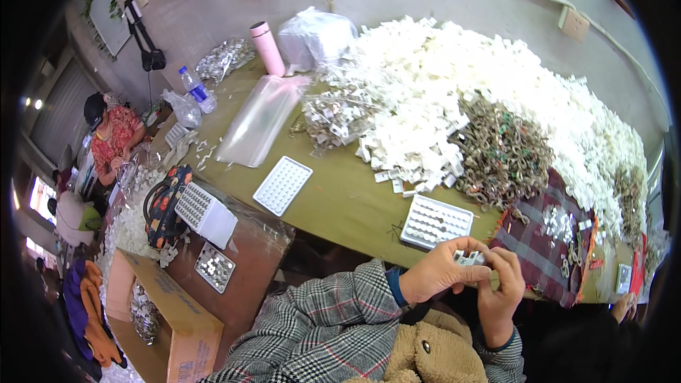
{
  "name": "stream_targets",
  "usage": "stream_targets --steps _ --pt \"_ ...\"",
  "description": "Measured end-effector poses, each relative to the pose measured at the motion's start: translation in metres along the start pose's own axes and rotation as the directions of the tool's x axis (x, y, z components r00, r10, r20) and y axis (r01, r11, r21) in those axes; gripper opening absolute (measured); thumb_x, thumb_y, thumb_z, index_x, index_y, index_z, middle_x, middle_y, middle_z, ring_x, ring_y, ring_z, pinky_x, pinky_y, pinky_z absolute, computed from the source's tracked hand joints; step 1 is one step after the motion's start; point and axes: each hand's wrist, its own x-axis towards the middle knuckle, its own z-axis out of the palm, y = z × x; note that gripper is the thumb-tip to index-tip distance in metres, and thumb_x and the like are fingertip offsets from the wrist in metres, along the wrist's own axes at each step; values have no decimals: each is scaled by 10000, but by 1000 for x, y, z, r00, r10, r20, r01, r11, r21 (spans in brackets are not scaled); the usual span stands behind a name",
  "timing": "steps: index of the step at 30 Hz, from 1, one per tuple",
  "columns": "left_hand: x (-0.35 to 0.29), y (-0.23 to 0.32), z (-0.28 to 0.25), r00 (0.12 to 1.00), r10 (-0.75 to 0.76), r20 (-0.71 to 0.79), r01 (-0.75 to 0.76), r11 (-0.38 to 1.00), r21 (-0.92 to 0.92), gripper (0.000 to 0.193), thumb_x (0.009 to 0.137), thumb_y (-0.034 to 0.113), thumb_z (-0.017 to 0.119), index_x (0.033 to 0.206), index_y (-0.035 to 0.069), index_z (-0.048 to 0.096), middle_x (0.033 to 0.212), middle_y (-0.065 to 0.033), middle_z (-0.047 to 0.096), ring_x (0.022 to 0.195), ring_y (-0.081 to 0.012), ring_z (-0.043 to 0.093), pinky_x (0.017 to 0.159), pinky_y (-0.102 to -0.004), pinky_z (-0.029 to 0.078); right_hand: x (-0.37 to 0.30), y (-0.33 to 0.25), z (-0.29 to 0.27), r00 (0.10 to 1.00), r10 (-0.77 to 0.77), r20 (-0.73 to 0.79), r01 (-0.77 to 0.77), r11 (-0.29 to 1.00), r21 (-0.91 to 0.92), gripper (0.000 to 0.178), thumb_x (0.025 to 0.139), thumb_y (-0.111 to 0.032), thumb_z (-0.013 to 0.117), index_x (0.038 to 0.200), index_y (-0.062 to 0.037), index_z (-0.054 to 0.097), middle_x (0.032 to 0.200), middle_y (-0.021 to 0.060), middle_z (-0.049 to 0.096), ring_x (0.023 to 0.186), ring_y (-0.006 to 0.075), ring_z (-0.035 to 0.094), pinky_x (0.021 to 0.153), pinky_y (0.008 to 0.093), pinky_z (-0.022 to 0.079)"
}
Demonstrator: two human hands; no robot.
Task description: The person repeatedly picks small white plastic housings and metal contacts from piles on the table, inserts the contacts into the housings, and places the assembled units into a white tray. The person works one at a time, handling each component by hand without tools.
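Above the table's near edge, my left hand (436,269) pinches a small white plastic part (468,258) between thumb and fingers. My right hand (501,287) is closed against the same part from the right, its fingers bent; they partly hide what is gripped. Just beyond my hands lies a white tray (407,235) with rows of small round white pieces. To the right, a dark plaid cloth (521,245) carries shiny little metal bits (559,222) and several loose metal parts.
A large heap of white plastic parts (496,64) covers the back, with brownish metal pieces (502,152) in front. Another white tray (282,186), clear plastic bags (261,122) and a pink bottle (267,50) sit leftward. A cardboard box (174,319) stands lower left. Other people work nearby.
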Motion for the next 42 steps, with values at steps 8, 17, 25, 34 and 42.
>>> stream_targets --steps 8,17,25,34,42 --pt "-33 77 -48 960 147 -238 -80 960 269 174 911 138 700 1050 43 654 795 -15 655 544 -41 532 465 -176 413 12 -16 20 974 -165 153 165 986 9 502 705 57 788 1171 11 606 1176 183 596 971 303 628 820 357 535" --pt "50 257 -161 642 762 -85 -73 172 982 265 845 180 731 1049 14 700 821 -96 690 731 -123 659 645 -283 536 0 11 17 992 59 110 -61 998 15 232 767 75 718 982 19 652 1062 154 636 968 308 644 845 357 518" --pt "-6 256 -192 618 780 -99 178 -15 984 265 877 175 707 1035 -38 694 907 -124 720 584 -137 652 547 -294 519 -10 38 7 988 135 80 -136 991 7 152 802 76 686 946 39 657 1030 154 652 924 295 661 815 348 521" --pt "-116 106 -236 710 649 -274 485 -169 858 409 789 80 719 1194 73 660 1318 -246 537 1216 -414 506 1023 -448 419 -8 43 11 995 92 45 -93 995 35 140 803 85 682 936 44 661 973 151 663 860 278 669 772 328 526" --pt "-113 119 -247 644 713 -278 574 -210 791 410 798 -25 675 1200 51 647 1285 -242 555 1217 -412 506 1042 -449 413 -12 45 15 984 164 71 -168 984 56 150 789 87 687 927 38 659 964 149 656 870 286 658 777 333 524"
